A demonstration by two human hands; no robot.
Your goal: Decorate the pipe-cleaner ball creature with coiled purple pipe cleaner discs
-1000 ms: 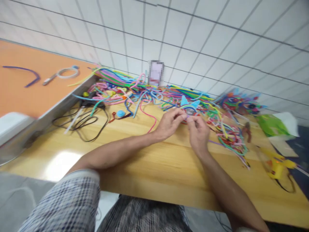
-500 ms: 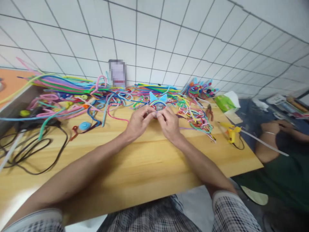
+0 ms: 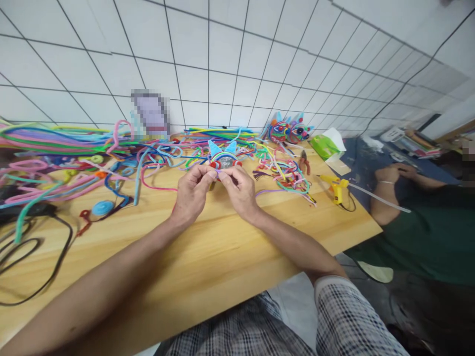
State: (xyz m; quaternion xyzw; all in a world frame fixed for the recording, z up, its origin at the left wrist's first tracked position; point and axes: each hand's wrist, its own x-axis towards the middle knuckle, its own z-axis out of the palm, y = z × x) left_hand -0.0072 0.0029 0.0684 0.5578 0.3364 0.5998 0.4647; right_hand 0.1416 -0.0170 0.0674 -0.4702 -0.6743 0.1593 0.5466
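Both my left hand (image 3: pixel 191 193) and my right hand (image 3: pixel 239 192) hold a purple strip (image 3: pixel 218 172), with thumb and forefinger pinched together on it at each side. The strip is above the wooden table (image 3: pixel 222 257), directly on my side of an eared piece (image 3: pixel 225 160) with two light-blue ears, a multicoloured arch and a grey centre. I cannot tell whether my fingers touch that piece. To the right, a yellow glue gun (image 3: pixel 337 189) carries a whitish stick (image 3: pixel 378 198) at its rear. Pliers (image 3: pixel 305 163) lie between it and a tangle of coloured stems (image 3: pixel 293 180). Beyond, a green packet (image 3: pixel 323 145) shows a white part at one end; its print and contents are indistinct. Farther back are two similar eared pieces (image 3: pixel 285 130). At the tiled wall (image 3: pixel 222 64), a pixelated panel (image 3: pixel 152 113) is unreadable.
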